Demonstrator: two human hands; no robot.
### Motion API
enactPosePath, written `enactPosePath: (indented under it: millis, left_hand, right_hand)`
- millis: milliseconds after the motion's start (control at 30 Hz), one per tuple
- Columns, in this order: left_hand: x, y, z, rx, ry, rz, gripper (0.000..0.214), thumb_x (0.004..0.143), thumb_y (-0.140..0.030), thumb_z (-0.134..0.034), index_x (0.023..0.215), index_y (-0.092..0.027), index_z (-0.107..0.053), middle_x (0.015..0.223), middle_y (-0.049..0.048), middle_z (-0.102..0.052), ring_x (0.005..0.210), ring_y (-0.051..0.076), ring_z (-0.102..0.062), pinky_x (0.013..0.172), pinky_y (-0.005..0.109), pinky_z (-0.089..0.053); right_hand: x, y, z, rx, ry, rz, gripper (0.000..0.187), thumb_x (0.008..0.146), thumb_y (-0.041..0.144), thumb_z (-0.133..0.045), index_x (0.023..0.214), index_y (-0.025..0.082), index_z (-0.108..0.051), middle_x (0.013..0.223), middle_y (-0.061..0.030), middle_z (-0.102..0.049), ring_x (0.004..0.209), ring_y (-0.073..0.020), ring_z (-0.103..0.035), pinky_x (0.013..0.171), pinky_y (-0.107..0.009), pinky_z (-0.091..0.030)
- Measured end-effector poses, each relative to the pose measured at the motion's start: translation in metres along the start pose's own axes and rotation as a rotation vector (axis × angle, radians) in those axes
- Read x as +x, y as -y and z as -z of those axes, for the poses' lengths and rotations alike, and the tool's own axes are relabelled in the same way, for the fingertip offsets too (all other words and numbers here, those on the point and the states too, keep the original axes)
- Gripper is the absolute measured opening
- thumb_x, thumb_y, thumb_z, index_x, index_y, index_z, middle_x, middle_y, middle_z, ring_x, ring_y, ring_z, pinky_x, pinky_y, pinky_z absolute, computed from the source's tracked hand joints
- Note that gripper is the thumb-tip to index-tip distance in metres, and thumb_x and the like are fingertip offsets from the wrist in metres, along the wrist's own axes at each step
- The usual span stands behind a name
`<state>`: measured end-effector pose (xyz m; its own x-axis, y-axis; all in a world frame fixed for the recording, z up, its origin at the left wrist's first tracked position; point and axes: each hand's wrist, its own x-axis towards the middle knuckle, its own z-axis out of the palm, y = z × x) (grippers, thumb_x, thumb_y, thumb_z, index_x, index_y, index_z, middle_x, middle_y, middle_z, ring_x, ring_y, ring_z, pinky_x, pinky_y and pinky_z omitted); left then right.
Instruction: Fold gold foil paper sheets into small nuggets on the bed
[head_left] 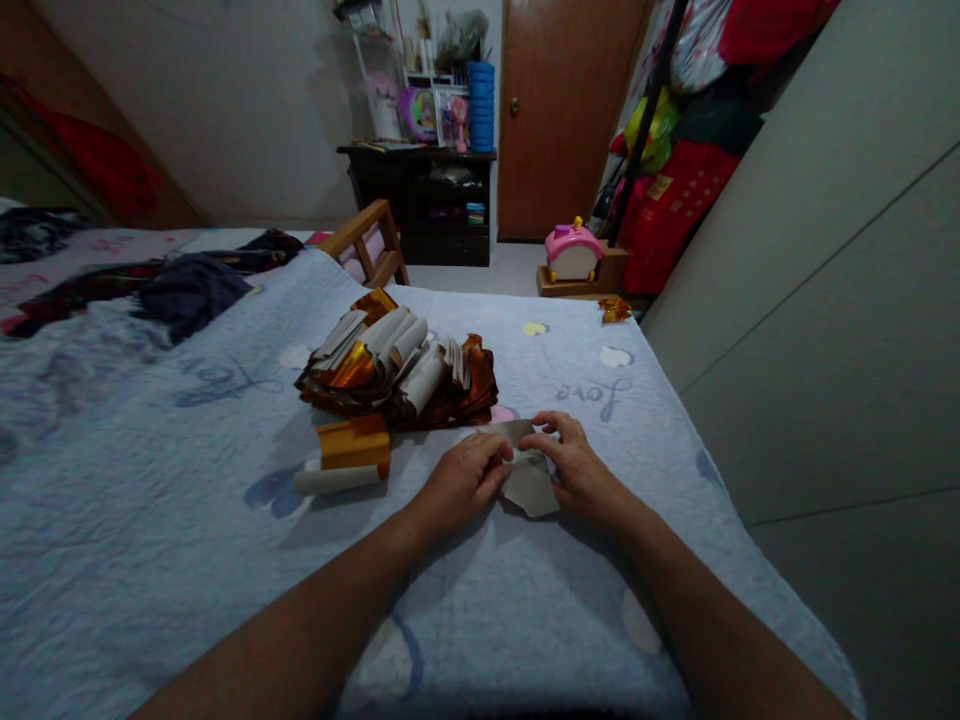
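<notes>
Between my hands a small sheet of greyish paper [531, 488] lies on the bed, partly folded, its lower edge uneven. My left hand [472, 470] grips its left side with the fingers curled and the thumb pressed to it. My right hand [574, 465] pinches its upper right part between thumb and fingers. Beyond my left hand sits a large pile of gold-and-grey paper sheets [427, 375], many of them curled. Nearer to me, left of the pile, is a single curled gold sheet [354, 445] with a pale rolled edge.
A pale blue quilt [225, 600] covers the bed. Folded gold paper pieces [615, 310] lie at its far right corner. Dark clothes [195, 290] are heaped at the left. A white cabinet [825, 330] stands close on the right, and a wooden chair [375, 240] stands past the bed's far edge.
</notes>
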<state>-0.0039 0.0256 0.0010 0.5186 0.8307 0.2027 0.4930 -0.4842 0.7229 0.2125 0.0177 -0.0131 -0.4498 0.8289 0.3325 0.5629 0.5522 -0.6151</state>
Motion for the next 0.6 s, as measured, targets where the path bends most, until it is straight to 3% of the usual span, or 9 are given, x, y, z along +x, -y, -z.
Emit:
enactPosePath:
  millis: [133, 233, 467, 600]
  left_hand:
    - [0.001, 0.004, -0.001, 0.013, 0.016, -0.038, 0.014, 0.091, -0.014, -0.052, 0.086, -0.018, -0.065, 0.086, 0.0049, -0.065, 0.086, 0.02, -0.06, 0.08, 0.032, -0.047]
    - [0.001, 0.005, 0.0, -0.012, 0.011, -0.049, 0.025, 0.084, -0.007, -0.046, 0.09, -0.019, -0.068, 0.09, 0.0054, -0.066, 0.09, 0.02, -0.061, 0.085, 0.034, -0.049]
    - [-0.002, 0.0, 0.012, -0.227, 0.097, 0.01, 0.052, 0.064, -0.009, -0.048, 0.112, -0.018, -0.067, 0.106, 0.0065, -0.071, 0.097, 0.023, -0.065, 0.089, 0.035, -0.051]
    - [0.0, -0.002, 0.01, -0.287, 0.05, 0.069, 0.038, 0.076, -0.015, -0.055, 0.113, -0.018, -0.063, 0.107, 0.0065, -0.072, 0.098, 0.023, -0.067, 0.088, 0.034, -0.052]
  right_hand:
    - [0.0, 0.001, 0.003, -0.056, 0.035, -0.001, 0.037, 0.074, 0.003, -0.074, 0.102, 0.026, -0.071, 0.124, -0.0078, -0.051, 0.116, -0.0268, -0.049, 0.101, -0.046, -0.044]
    - [0.0, 0.001, 0.004, -0.064, 0.04, -0.035, 0.03, 0.076, 0.002, -0.072, 0.093, 0.026, -0.074, 0.119, -0.0071, -0.054, 0.111, -0.0259, -0.051, 0.098, -0.046, -0.045]
    - [0.001, -0.001, 0.002, -0.017, 0.025, -0.114, 0.026, 0.084, 0.008, -0.068, 0.098, 0.029, -0.075, 0.117, -0.0059, -0.059, 0.114, -0.0253, -0.051, 0.101, -0.047, -0.043]
    - [0.006, 0.0, 0.001, -0.025, 0.019, -0.172, 0.014, 0.09, 0.015, -0.065, 0.097, 0.024, -0.074, 0.108, -0.0069, -0.062, 0.105, -0.0247, -0.053, 0.096, -0.044, -0.043]
